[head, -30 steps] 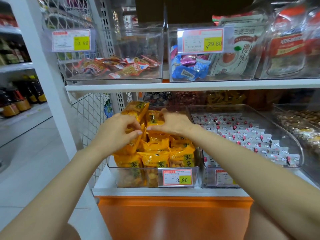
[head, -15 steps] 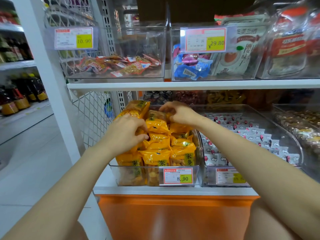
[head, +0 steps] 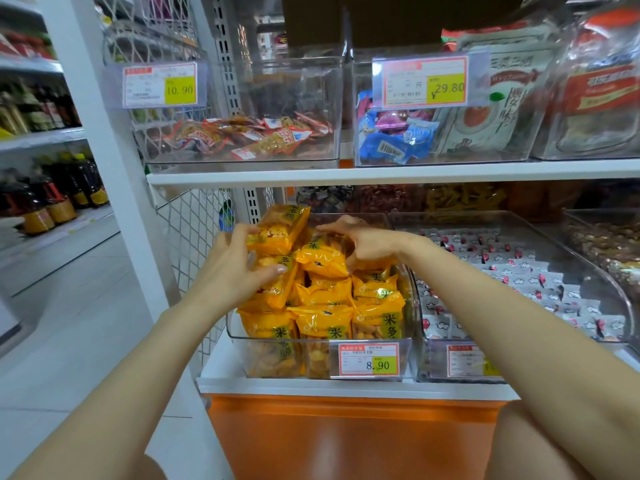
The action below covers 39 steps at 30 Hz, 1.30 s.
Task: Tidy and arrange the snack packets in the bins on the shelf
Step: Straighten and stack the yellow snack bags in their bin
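Several yellow snack packets [head: 323, 292] fill a clear plastic bin [head: 239, 336] on the lower shelf, with a price tag reading 8.90 on its front. My left hand [head: 235, 268] grips packets in the left column, thumb across one and fingers behind a raised packet [head: 280, 230]. My right hand [head: 363, 240] rests over the top of the middle and right columns at the back, fingers curved down onto the packets; whether it grips any I cannot tell.
To the right stands a clear bin [head: 620, 306] of small white wrapped sweets [head: 512, 271]. The upper shelf [head: 381, 174] carries clear bins of red-orange packets [head: 249, 136] and blue packets [head: 394, 140]. A white upright post [head: 114, 161] and wire mesh stand at left, bottles beyond.
Both hands moved up and back along the yellow packets. My right hand spread over the rear packets; my left hand shifted its hold higher on the left column.
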Motion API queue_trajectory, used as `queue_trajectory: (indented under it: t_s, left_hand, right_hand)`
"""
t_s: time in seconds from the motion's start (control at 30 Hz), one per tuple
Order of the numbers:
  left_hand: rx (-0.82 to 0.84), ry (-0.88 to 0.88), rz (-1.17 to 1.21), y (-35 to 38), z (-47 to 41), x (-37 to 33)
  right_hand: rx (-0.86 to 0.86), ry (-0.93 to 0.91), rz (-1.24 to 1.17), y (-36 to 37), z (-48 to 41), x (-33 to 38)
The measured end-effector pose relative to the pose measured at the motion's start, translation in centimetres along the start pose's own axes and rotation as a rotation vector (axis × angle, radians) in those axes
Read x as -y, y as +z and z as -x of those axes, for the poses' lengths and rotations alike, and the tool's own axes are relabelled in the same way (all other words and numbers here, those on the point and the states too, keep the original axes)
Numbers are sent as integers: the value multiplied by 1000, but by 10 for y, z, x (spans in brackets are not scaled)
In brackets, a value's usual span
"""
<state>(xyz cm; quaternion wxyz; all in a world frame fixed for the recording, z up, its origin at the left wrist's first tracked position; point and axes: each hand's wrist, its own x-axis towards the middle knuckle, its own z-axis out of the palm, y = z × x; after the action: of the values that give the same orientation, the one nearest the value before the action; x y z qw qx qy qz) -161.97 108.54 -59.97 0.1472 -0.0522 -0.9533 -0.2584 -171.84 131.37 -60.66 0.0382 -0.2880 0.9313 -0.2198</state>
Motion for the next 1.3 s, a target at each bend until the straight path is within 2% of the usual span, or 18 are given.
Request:
queue_trajectory:
  t_s: [0.13,0.63,0.93,1.07,1.23,1.3]
  left_hand:
    - [54,-23,-12,5,-3,1]
    - [23,19,29,9,-9,8]
    - [-45,57,53,15,-13,10]
    - [-110,61,145,15,-16,6]
    - [-153,-46,193,18,-20,-1]
    - [-192,-91,218,20,-24,0]
  right_hand:
    - [26,12,-58,-1,-4,-3]
    - [21,13,-115,-11,13,0]
    - [-54,62,-68,-19,47,-12]
    - [-183,84,-127,-21,58,-8]
    - [-584,300,54,-12,44,-4]
    - [-579,334,82,-4,34,0]
